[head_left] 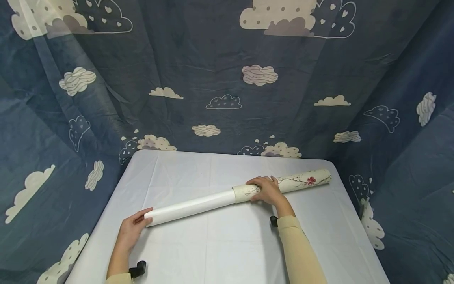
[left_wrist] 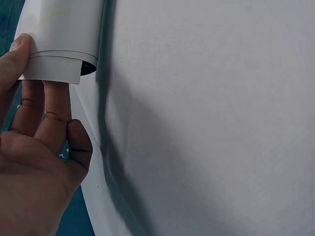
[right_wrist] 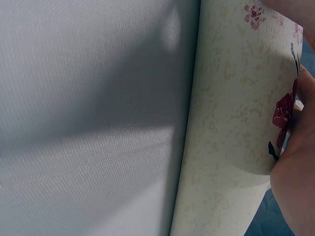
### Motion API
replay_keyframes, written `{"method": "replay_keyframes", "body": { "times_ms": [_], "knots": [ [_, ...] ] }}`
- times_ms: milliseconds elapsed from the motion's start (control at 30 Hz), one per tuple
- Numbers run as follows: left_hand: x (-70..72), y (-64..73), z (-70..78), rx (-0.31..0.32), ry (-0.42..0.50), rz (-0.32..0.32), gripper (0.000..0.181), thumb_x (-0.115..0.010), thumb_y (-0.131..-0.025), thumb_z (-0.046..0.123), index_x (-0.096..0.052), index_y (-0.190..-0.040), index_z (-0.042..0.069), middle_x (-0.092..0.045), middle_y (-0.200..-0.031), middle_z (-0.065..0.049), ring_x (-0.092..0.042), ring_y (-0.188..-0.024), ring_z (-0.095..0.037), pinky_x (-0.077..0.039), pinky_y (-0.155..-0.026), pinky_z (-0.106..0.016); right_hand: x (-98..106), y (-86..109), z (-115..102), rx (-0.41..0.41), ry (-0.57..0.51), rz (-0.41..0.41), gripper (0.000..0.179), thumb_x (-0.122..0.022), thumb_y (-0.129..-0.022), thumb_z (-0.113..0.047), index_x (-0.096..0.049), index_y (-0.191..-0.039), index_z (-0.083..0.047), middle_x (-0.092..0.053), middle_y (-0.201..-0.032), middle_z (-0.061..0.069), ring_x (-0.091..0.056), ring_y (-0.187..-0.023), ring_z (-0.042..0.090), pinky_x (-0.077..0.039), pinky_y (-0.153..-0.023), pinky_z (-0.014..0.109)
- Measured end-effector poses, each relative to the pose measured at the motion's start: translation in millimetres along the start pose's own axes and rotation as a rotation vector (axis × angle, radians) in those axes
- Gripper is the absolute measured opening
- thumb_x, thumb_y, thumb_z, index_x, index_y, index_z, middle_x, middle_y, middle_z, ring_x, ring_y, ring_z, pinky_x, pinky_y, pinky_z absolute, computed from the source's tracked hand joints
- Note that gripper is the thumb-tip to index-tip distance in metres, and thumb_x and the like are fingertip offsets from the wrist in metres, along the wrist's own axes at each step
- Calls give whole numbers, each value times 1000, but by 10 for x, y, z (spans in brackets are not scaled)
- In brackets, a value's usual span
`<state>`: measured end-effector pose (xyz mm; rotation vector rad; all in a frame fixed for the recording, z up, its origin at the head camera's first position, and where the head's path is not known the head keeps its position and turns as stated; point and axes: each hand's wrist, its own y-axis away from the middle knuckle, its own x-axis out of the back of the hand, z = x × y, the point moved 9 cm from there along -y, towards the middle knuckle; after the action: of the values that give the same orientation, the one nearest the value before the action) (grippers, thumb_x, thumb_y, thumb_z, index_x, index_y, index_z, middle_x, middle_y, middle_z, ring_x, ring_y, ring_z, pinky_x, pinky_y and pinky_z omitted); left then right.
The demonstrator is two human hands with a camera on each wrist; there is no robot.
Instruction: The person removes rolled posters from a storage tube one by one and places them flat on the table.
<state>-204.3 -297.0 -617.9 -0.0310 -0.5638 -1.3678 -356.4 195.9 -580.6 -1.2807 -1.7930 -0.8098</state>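
Note:
A long roll lies slantwise across the white-covered table. Its left length is a plain white paper roll [head_left: 191,207]; the right length is a slightly thicker cream wallpaper roll [head_left: 301,182] printed with dark twigs and red blossoms. My left hand [head_left: 130,230] pinches the white roll's left end, thumb outside. In the left wrist view, layered paper edges [left_wrist: 54,69] show at that end, the fingers reaching up behind them. My right hand [head_left: 269,192] grips the floral roll from above, near where the white length emerges. In the right wrist view, the floral surface [right_wrist: 231,108] runs past that hand.
White cloth [head_left: 227,252] with fold creases covers the table. Dark blue curtains [head_left: 198,51] with cloud prints hang behind and on both sides. Small black wrist devices [head_left: 138,269] sit at both wrists.

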Motion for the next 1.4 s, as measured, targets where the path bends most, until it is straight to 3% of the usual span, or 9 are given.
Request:
{"method": "replay_keyframes", "body": {
  "times_ms": [267,467,600,733,867,1067,1133,1267,1400],
  "knots": [
    [49,13,-11,-5,-17,10,53,-77,-99,33,-65,-147,12,-64,-149,-19,-59,-107,11,-48,-85,-8,4,-9,20,6,-1,4,65,-98,-71,-26,-74,-132,-27,-70,-143,4,-55,-138,35,-9,-128,69],
    [106,25,-64,20,-41,25,50,-76,-100,32,-66,-147,15,-64,-150,-17,-65,-128,-14,-47,-84,-7,-4,-14,66,-16,-6,-6,65,-98,-71,-26,-74,-132,-28,-69,-144,3,-54,-140,34,-7,-129,67],
    [137,28,-80,14,-52,25,51,-75,-100,32,-66,-146,14,-64,-150,-18,-62,-138,-30,-46,-83,-7,15,-6,68,-16,-7,-4,65,-98,-72,-25,-74,-132,-27,-69,-145,4,-54,-140,36,-7,-129,68],
    [170,31,-106,23,-65,21,52,-76,-100,35,-66,-146,14,-64,-150,-17,-67,-126,-15,-46,-84,-7,20,-5,53,-8,0,-7,66,-98,-72,-25,-73,-133,-27,-68,-145,5,-54,-140,36,-7,-129,69],
    [192,41,-130,35,-65,18,53,-76,-99,37,-66,-147,15,-64,-150,-16,-61,-114,3,-47,-84,-8,18,2,66,-9,0,-3,65,-98,-73,-25,-73,-133,-27,-68,-145,4,-54,-140,36,-7,-129,69],
    [215,49,-152,31,-72,13,58,-77,-98,43,-65,-147,15,-63,-151,-17,-63,-134,-22,-48,-83,-9,30,14,97,-20,3,4,66,-98,-72,-25,-73,-134,-27,-68,-145,4,-53,-141,37,-7,-128,69],
    [228,52,-171,34,-73,18,59,-77,-98,44,-65,-147,15,-63,-151,-17,-63,-135,-23,-48,-83,-9,25,12,110,-24,2,-1,67,-98,-72,-25,-73,-134,-27,-68,-146,4,-53,-141,36,-7,-128,69],
    [256,55,-208,44,-61,23,61,-78,-96,46,-65,-148,16,-62,-152,-16,-64,-117,1,-48,-83,-8,23,13,141,-31,-1,-5,67,-98,-72,-25,-72,-134,-28,-68,-146,4,-53,-142,36,-6,-129,69],
    [284,64,-218,50,-50,21,64,-79,-95,46,-64,-148,14,-62,-152,-17,-55,-97,21,-48,-83,-8,35,14,157,-26,2,4,66,-97,-73,-25,-73,-134,-28,-68,-146,4,-53,-142,36,-6,-128,69]
  ]
}}
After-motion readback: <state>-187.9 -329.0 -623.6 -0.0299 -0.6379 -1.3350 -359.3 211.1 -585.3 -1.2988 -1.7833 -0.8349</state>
